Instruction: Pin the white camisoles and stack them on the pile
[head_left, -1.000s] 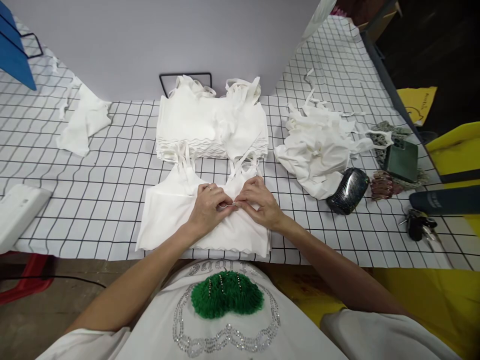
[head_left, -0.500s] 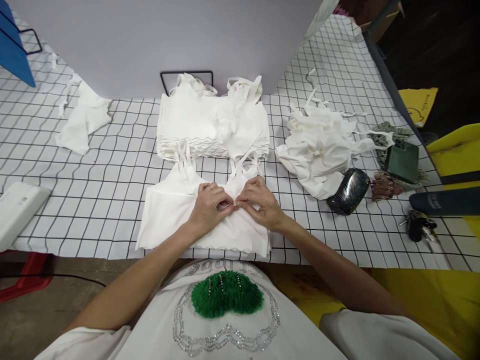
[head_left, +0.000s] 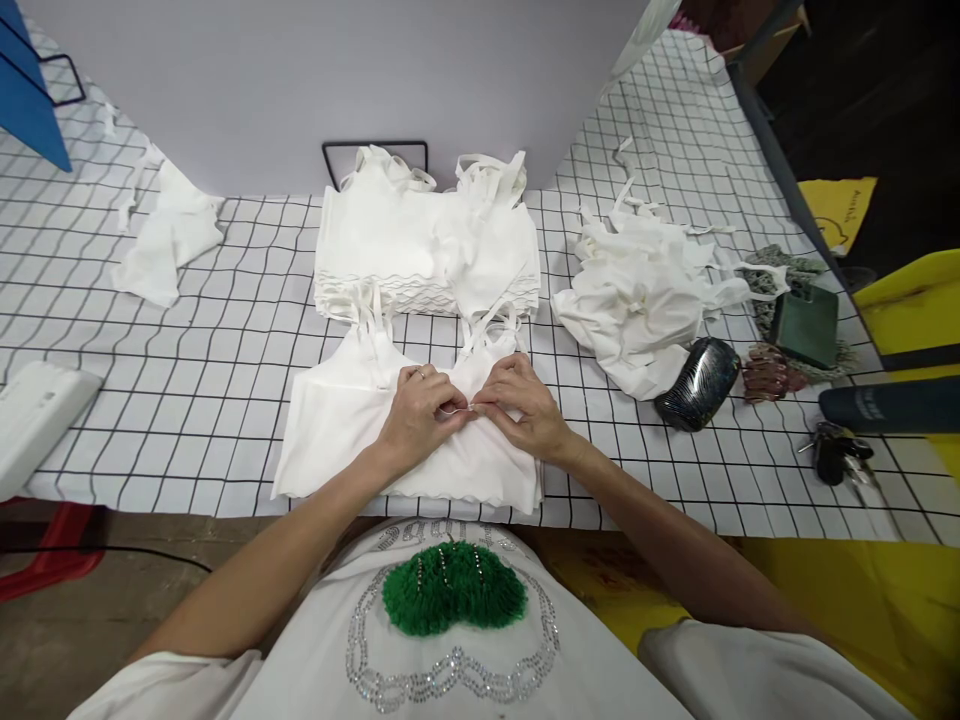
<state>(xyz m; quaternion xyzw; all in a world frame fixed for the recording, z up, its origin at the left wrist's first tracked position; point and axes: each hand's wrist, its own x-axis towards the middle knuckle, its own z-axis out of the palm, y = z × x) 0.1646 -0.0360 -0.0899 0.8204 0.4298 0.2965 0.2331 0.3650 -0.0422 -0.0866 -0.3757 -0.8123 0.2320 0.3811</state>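
In front of me lies a white strappy camisole top [head_left: 337,430], flat on what looks like a few layers of the same fabric. My left hand [head_left: 421,412] and my right hand [head_left: 521,408] meet over its middle, below the neckline. Both are closed, thumb against fingers, pinching a small fold or thin strand of the white fabric between them. The exact bit pinched is too small to make out. Directly behind is a neat stack of folded white tops [head_left: 382,235], their straps bunched at the far end.
To the right lie a loose heap of white tops [head_left: 637,290], a shiny black case [head_left: 697,383], a green phone [head_left: 806,325], a dark bottle [head_left: 889,405] and keys [head_left: 836,452]. At left are a white box [head_left: 45,420] and white scraps [head_left: 169,235]. A grey panel [head_left: 337,80] stands behind.
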